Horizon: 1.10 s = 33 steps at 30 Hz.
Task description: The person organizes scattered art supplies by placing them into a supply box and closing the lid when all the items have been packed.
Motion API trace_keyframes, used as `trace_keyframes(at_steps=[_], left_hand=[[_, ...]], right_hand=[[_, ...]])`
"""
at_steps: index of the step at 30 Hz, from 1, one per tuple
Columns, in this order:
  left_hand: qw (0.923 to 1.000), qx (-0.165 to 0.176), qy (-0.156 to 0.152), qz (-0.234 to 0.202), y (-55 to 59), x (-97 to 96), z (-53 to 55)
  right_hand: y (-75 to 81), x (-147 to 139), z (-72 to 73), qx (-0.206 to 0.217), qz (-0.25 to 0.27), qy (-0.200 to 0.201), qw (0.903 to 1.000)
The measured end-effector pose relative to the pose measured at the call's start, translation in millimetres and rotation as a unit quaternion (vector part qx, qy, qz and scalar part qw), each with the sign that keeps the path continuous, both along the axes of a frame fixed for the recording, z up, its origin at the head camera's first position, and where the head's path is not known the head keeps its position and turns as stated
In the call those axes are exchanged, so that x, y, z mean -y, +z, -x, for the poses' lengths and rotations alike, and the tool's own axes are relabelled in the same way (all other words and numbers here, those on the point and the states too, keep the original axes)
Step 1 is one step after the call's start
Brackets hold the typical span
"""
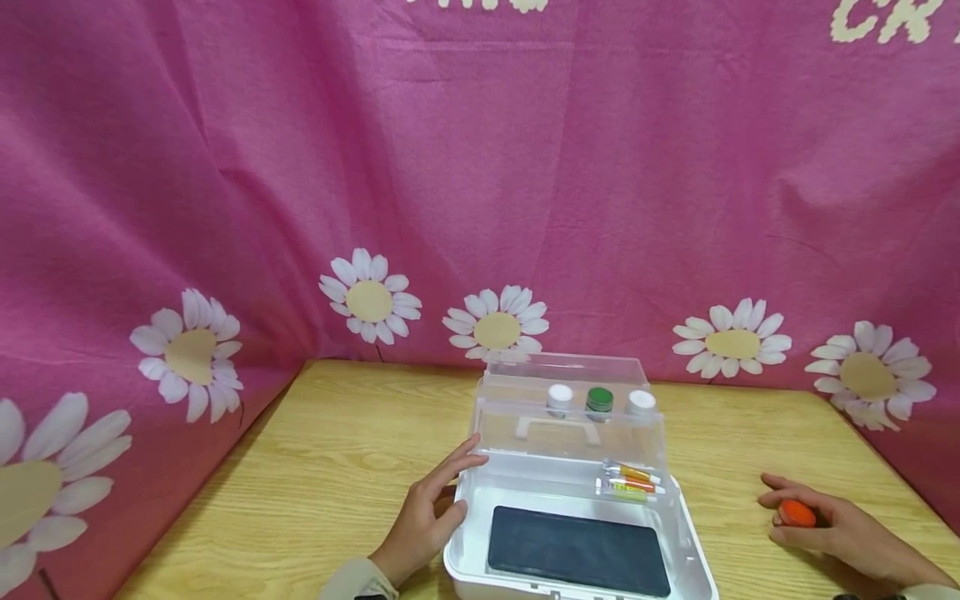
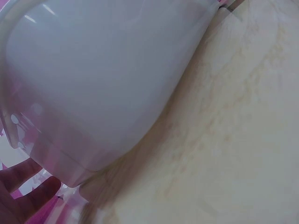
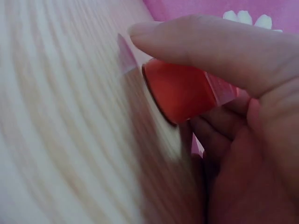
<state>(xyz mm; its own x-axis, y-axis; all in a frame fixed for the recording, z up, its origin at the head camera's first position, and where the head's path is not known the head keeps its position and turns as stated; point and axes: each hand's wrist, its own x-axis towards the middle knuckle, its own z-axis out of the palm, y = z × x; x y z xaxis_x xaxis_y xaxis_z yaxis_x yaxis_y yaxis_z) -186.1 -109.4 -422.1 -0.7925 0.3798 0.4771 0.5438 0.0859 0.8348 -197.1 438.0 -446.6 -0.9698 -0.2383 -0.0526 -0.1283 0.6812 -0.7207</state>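
Note:
In the head view a white plastic box [image 1: 472, 575] stands with its clear lid [image 1: 562, 367] raised at the back. My left hand [image 1: 425, 518] rests against the box's left side, thumb by the rim and fingers extended; the left wrist view shows two fingers [image 2: 37, 193] beside a corner of the box [image 2: 107, 84]. Off to the right, my right hand [image 1: 843, 525] holds a small jar with an orange-red lid [image 1: 797, 513] low over the table. Thumb and curled fingers surround that jar [image 3: 180, 91] in the right wrist view.
Inside the box lies a dark flat panel [image 1: 577, 550]. Several small paint tubes [image 1: 633, 483] sit towards its back right. Jars with white [image 1: 559, 396] and green [image 1: 599, 400] lids show through the clear plastic. A pink daisy-print cloth [image 1: 600, 208] encloses the wooden table [image 1: 360, 450].

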Motion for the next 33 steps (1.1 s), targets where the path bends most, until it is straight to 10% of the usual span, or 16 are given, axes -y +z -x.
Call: trace_keyframes(at_steps=[12,33], left_hand=[[0.9998,-0.018,-0.002,-0.005,-2.8,-0.3,2.2],[0.999,-0.039,-0.011,-0.017,-2.6,-1.4,1.4]], right_hand=[[6.5,0.7,-0.4,0.06,0.003,-0.006,0.9982],[22.7,31.9,5.3,0.042,0.013,-0.066,0.9968]])
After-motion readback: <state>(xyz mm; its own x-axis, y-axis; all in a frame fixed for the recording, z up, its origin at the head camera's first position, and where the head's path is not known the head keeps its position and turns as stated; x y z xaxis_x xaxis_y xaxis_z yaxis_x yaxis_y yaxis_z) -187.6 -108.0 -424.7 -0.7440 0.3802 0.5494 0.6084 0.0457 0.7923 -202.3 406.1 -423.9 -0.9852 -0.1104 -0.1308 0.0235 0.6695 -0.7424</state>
